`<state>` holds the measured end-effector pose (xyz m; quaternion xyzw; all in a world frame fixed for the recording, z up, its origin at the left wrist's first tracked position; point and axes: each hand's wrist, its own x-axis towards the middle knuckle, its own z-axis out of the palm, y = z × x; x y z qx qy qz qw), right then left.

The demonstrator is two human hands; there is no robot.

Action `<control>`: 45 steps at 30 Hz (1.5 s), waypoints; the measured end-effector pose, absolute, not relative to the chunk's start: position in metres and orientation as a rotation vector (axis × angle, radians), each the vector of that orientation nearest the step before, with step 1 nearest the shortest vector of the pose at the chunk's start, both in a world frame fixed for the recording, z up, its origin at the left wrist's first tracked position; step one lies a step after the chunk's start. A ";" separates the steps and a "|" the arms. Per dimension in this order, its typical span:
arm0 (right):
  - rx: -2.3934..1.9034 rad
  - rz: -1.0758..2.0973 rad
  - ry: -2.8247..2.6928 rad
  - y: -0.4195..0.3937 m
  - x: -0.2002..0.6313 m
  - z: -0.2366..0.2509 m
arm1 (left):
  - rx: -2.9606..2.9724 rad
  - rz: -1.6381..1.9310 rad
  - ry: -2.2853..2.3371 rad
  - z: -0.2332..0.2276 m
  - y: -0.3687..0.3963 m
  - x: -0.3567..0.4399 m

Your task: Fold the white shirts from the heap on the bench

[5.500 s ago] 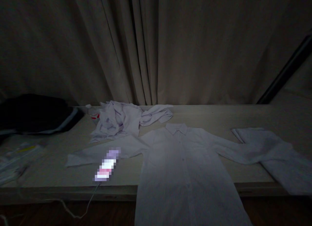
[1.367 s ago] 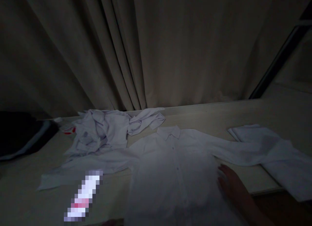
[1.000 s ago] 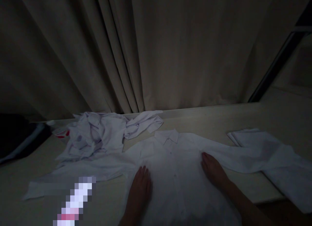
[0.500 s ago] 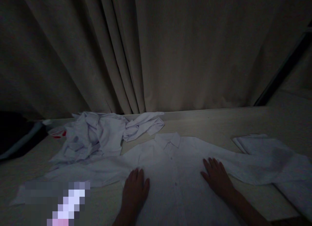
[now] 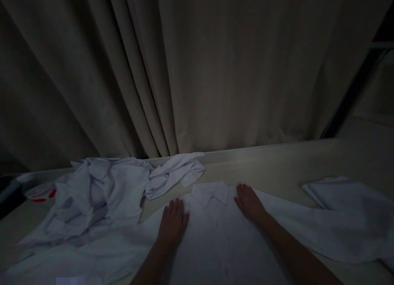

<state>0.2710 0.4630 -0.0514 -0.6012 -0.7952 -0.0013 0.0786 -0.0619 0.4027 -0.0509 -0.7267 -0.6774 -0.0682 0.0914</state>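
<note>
A white buttoned shirt (image 5: 212, 240) lies spread flat, collar away from me and sleeves stretched out to both sides. On its left shoulder area rests my left hand (image 5: 174, 221), palm down with the fingers extended. My right hand (image 5: 250, 203) lies flat on the other shoulder, close beside the collar (image 5: 212, 192). Neither hand grips the cloth. The shirt's lower part runs out of view at the bottom edge.
Crumpled white clothing (image 5: 101, 194) is heaped at the left, partly over the shirt's sleeve. Folded white cloth (image 5: 341, 192) lies at the right, near the other sleeve. A red-and-white item (image 5: 41, 193) sits far left. A long curtain (image 5: 240, 71) hangs behind.
Both hands have slid up the shirt from the chest to the shoulders, the right one also inward toward the collar. The camera view has shifted somewhat.
</note>
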 end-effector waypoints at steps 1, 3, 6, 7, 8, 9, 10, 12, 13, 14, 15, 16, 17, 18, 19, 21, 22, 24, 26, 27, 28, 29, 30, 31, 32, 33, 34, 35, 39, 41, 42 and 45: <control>-1.843 0.034 -2.357 0.467 0.269 -0.054 | -2.162 -0.182 -2.041 -0.052 0.404 -0.059; -1.962 0.108 -2.297 0.471 0.267 -0.060 | -2.154 -0.142 -2.109 -0.054 0.405 -0.055; -2.066 0.128 -2.257 0.472 0.266 -0.068 | -2.118 -0.121 -2.158 -0.056 0.404 -0.052; -2.072 0.120 -2.257 0.471 0.266 -0.070 | -2.111 -0.122 -2.158 -0.056 0.404 -0.052; -2.072 0.113 -2.258 0.471 0.266 -0.070 | -2.108 -0.121 -2.160 -0.056 0.404 -0.053; -2.068 0.105 -2.261 0.470 0.266 -0.070 | -2.112 -0.116 -2.166 -0.056 0.404 -0.053; -2.061 0.089 -2.265 0.470 0.266 -0.070 | -2.121 -0.110 -2.173 -0.055 0.404 -0.053; -2.017 0.026 -2.278 0.471 0.264 -0.067 | -2.145 -0.113 -2.165 -0.052 0.407 -0.052; -1.971 -0.018 -2.289 0.472 0.262 -0.065 | -2.157 -0.130 -2.135 -0.050 0.410 -0.051; -1.910 -0.060 -2.302 0.473 0.260 -0.063 | -2.171 -0.156 -2.088 -0.048 0.414 -0.049; -1.839 -0.087 -2.319 0.475 0.257 -0.062 | -2.189 -0.187 -2.027 -0.046 0.418 -0.046; -1.768 -0.095 -2.337 0.477 0.254 -0.061 | -2.210 -0.218 -1.961 -0.046 0.423 -0.043; -1.706 -0.083 -2.352 0.480 0.251 -0.061 | -2.232 -0.243 -1.903 -0.046 0.428 -0.040; -1.660 -0.057 -2.361 0.482 0.248 -0.061 | -2.254 -0.260 -1.861 -0.047 0.433 -0.037; -1.631 -0.025 -2.363 0.484 0.244 -0.062 | -2.270 -0.267 -1.840 -0.050 0.437 -0.034; -1.617 0.021 -2.346 0.488 0.239 -0.066 | -2.280 -0.263 -1.838 -0.057 0.445 -0.030; -1.627 0.025 -2.328 0.490 0.238 -0.068 | -2.275 -0.266 -1.845 -0.061 0.448 -0.029; -1.650 0.009 -2.301 0.491 0.235 -0.073 | -2.253 -0.290 -1.858 -0.068 0.451 -0.028; -1.667 -0.006 -2.284 0.490 0.235 -0.076 | -2.240 -0.325 -1.862 -0.074 0.452 -0.028; -1.673 -0.007 -2.280 0.489 0.234 -0.077 | -2.240 -0.334 -1.862 -0.075 0.452 -0.028; -1.680 -0.004 -2.278 0.488 0.234 -0.078 | -2.243 -0.336 -1.865 -0.076 0.452 -0.028; -1.688 0.000 -2.276 0.488 0.234 -0.078 | -2.244 -0.333 -1.869 -0.076 0.452 -0.028; -1.694 0.004 -2.276 0.487 0.234 -0.078 | -2.242 -0.330 -1.872 -0.076 0.451 -0.028; -1.698 0.006 -2.279 0.486 0.234 -0.078 | -2.238 -0.326 -1.875 -0.076 0.451 -0.028; -1.701 0.006 -2.281 0.486 0.234 -0.078 | -2.232 -0.323 -1.875 -0.076 0.451 -0.028; -1.706 0.004 -2.280 0.486 0.234 -0.078 | -2.228 -0.322 -1.870 -0.076 0.450 -0.028; -1.709 -0.001 -2.277 0.486 0.234 -0.078 | -2.222 -0.325 -1.863 -0.076 0.450 -0.028; -1.711 -0.005 -2.272 0.485 0.234 -0.078 | -2.219 -0.329 -1.855 -0.076 0.450 -0.028; -1.690 -0.007 -2.236 0.483 0.236 -0.076 | -2.203 -0.371 -1.838 -0.077 0.449 -0.028; -1.673 0.001 -2.223 0.481 0.236 -0.075 | -2.203 -0.389 -1.834 -0.078 0.449 -0.028; -1.670 0.005 -2.219 0.481 0.237 -0.075 | -2.203 -0.397 -1.832 -0.078 0.449 -0.029; -1.689 0.026 -2.204 0.481 0.237 -0.074 | -2.199 -0.414 -1.832 -0.078 0.449 -0.028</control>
